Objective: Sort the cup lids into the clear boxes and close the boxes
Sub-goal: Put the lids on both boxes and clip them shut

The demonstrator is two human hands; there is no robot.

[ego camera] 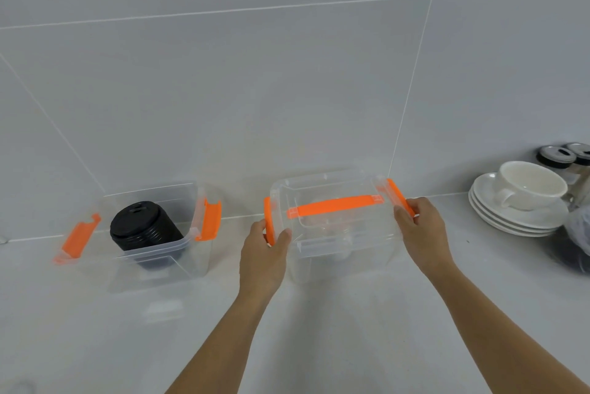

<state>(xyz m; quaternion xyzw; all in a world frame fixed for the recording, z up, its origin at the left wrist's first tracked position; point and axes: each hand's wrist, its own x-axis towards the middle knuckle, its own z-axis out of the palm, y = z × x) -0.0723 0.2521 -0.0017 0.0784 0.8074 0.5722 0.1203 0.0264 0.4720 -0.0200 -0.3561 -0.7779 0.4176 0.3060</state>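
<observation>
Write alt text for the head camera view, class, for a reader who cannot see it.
Both hands, left hand and right hand, press the orange latches of a lidded clear box on a white counter. To its left, an open clear box holds stacked black cup lids.

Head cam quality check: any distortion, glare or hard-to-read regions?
Head view: wide-angle bends the wall tile seams; lighting soft and even, shadows faint. Contents of the lidded box are hard to read through clear plastic; black lids read clearly; the right edge past the saucers is blurry.

Open box left of lidded box.
</observation>
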